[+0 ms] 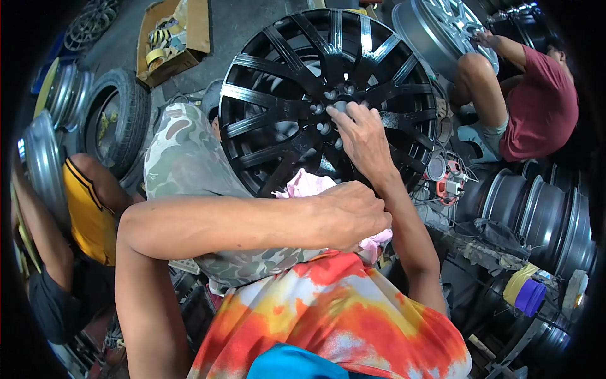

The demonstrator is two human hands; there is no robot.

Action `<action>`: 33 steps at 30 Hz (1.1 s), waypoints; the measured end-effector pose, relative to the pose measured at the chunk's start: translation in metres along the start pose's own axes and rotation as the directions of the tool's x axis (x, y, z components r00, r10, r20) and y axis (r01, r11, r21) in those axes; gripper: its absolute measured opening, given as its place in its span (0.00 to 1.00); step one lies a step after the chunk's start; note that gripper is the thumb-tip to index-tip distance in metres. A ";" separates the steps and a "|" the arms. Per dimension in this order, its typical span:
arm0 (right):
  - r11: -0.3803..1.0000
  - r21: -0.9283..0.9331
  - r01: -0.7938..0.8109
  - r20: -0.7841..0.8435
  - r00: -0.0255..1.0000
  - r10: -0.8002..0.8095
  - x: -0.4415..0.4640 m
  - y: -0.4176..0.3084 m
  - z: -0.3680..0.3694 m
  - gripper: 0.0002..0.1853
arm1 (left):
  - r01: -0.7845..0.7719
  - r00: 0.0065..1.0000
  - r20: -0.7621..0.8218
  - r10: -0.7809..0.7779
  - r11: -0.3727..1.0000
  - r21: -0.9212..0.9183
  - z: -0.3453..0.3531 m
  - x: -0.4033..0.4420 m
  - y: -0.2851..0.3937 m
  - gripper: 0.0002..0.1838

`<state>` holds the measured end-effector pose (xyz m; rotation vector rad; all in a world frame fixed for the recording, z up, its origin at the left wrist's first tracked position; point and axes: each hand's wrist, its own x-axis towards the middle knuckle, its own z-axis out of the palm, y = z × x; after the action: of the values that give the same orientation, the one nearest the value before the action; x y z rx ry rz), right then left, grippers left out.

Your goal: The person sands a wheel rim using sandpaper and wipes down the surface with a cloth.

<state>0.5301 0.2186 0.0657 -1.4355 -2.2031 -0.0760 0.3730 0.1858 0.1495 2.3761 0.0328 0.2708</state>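
A black alloy wheel rim [252,120] with glossy, pale-streaked spokes lies face up before my knees. My right hand [363,140] reaches over it, fingers somewhat apart and bent, with the fingertips at the hub [341,106] among the lug holes. Nothing shows in that hand's grasp, though its underside is hidden. Closer to my body, my left hand [356,215] is closed around a crumpled pink cloth [306,184], which sticks out on both sides of the fist. My left forearm crosses in front of my lap.
At right, a person in a maroon shirt [543,101] handles a silver rim [435,38]. Another person in yellow shorts [88,215] sits at left near a tire [117,123]. A cardboard box [196,28], a red power strip [451,183] and stacked rims [530,208] surround me.
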 end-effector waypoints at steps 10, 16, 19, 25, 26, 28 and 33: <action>0.995 -0.088 0.036 0.028 0.999 -0.034 0.008 0.022 -0.003 0.20 | 0.010 0.998 0.068 -0.011 1.000 0.006 -0.005 0.002 0.000 0.19; 0.969 -0.180 -0.171 0.029 0.983 0.179 -0.009 0.007 -0.007 0.16 | 0.058 0.992 0.114 -0.059 0.998 0.014 -0.010 0.001 0.001 0.19; 0.935 -0.210 -0.285 0.013 0.956 0.294 -0.020 -0.008 -0.009 0.14 | 0.048 0.995 0.090 -0.049 0.999 0.005 -0.008 0.000 0.000 0.19; 0.933 -0.072 -0.353 -0.020 0.936 0.352 -0.037 -0.030 -0.001 0.12 | -0.012 0.999 0.045 0.011 1.000 0.025 0.000 -0.003 -0.003 0.20; 0.931 0.012 -0.366 -0.009 0.931 0.366 -0.038 -0.033 -0.003 0.11 | -0.028 0.998 0.050 0.027 0.999 0.023 0.000 -0.003 -0.003 0.20; 0.913 0.120 -0.391 0.032 0.920 0.390 -0.034 -0.028 -0.015 0.10 | -0.008 0.998 0.060 0.007 1.000 0.015 -0.004 -0.002 0.000 0.20; 0.925 0.138 -0.355 -0.071 0.928 0.367 -0.010 -0.010 -0.025 0.10 | 0.035 0.991 0.130 -0.035 0.999 0.000 -0.011 -0.001 0.005 0.21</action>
<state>0.5340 0.1979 0.0857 -1.7050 -1.8006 0.1149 0.3692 0.1898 0.1605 2.3837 0.0130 0.0993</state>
